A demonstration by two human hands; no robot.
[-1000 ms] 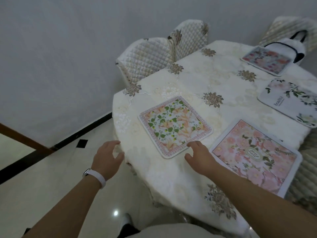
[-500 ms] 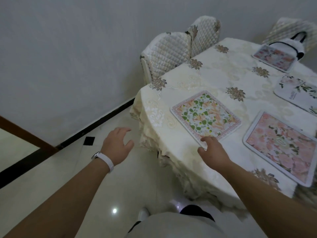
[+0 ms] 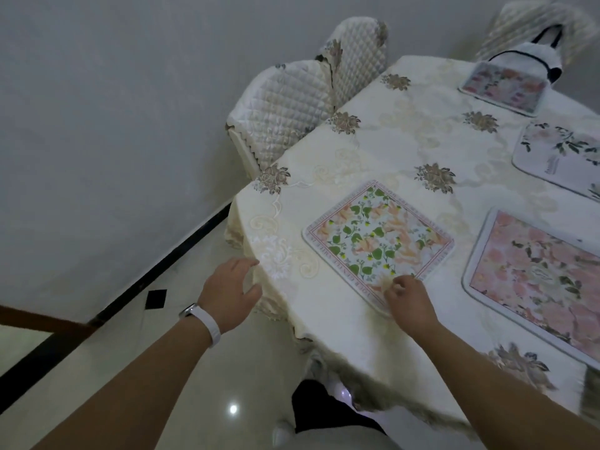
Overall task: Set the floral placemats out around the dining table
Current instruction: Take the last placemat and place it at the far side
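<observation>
Four floral placemats lie on the round dining table point(image 3: 389, 141) with its cream embroidered cloth. The green-leaf placemat point(image 3: 376, 241) sits flat near the table's near-left edge. My right hand point(image 3: 409, 300) is curled over its nearest corner, thumb and fingers pinched on the rim. A pink rose placemat point(image 3: 545, 280) lies to its right, a white one with dark leaves point(image 3: 565, 157) is farther back, and another pink one point(image 3: 503, 87) is at the far side. My left hand point(image 3: 230, 293) hovers open just off the table's edge, holding nothing.
Two quilted chairs point(image 3: 285, 105) point(image 3: 357, 56) are tucked in at the table's far left against the grey wall. A white bag with black handles point(image 3: 539, 50) sits behind the far placemat, in front of a third chair point(image 3: 532, 17). Glossy tiled floor point(image 3: 130, 368) spreads to the left.
My view has shifted left and back from the table. My right hand's fingers have curled onto the green-leaf placemat's near corner. My left hand stays open by the table edge.
</observation>
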